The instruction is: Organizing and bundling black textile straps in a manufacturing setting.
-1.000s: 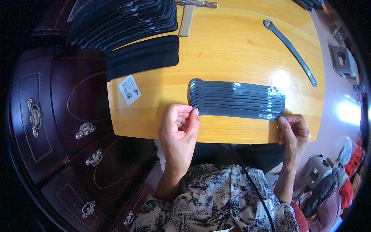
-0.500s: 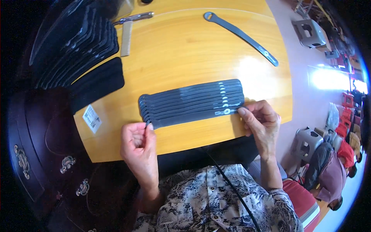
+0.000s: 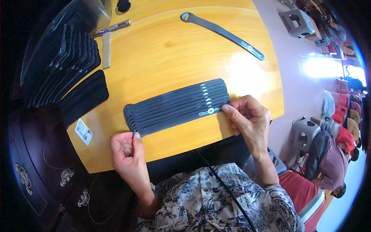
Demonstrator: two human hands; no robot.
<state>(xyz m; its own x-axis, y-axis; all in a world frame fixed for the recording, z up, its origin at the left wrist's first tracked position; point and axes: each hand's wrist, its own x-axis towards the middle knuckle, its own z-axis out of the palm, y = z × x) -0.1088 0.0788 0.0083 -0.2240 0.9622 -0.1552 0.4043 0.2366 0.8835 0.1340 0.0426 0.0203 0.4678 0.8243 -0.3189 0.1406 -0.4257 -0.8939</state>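
Note:
A row of overlapping black straps point(image 3: 174, 98) lies fanned on the yellow wooden table, each with a looped end at left and a white printed mark near its right end. My left hand point(image 3: 129, 149) pinches the looped end of the nearest strap between thumb and forefinger. At the other tip of that same strap, my right hand point(image 3: 251, 118) closes its thumb and forefinger. A single loose strap point(image 3: 224, 34) lies apart at the far right, its ringed end toward the left.
Stacked black straps point(image 3: 65, 62) stand at the far left, with a flat black bundle point(image 3: 87, 91) beside them. A white label point(image 3: 84, 132), a pale strip point(image 3: 107, 50) and a slim metal-ended tool point(image 3: 116, 28) rest on the table point(image 3: 154, 58). People and grey stools point(image 3: 303, 133) are off to the right.
The whole view has shifted, so the table things sit farther left. Both hands stay at the nearest strap's ends, and it now lies more evenly along the row's near edge.

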